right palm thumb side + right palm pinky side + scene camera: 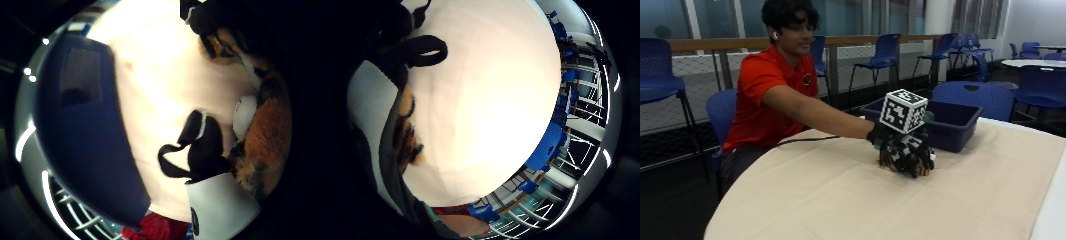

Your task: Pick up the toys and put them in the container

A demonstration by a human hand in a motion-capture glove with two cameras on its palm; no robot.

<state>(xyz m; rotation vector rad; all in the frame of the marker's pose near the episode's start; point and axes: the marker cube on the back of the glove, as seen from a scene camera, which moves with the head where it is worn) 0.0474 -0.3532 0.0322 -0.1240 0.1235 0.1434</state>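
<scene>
Blue container (953, 131) x1, gloved grip (905, 150) clutching 1 furry toy (262, 135)

Container (953, 127) on table (840, 200), just behind right hand (906, 152).

Beige table (840, 200); blue chairs (879, 52) from 9 to 3 o'clock, along a railing (859, 40) and windows (713, 17).
</scene>
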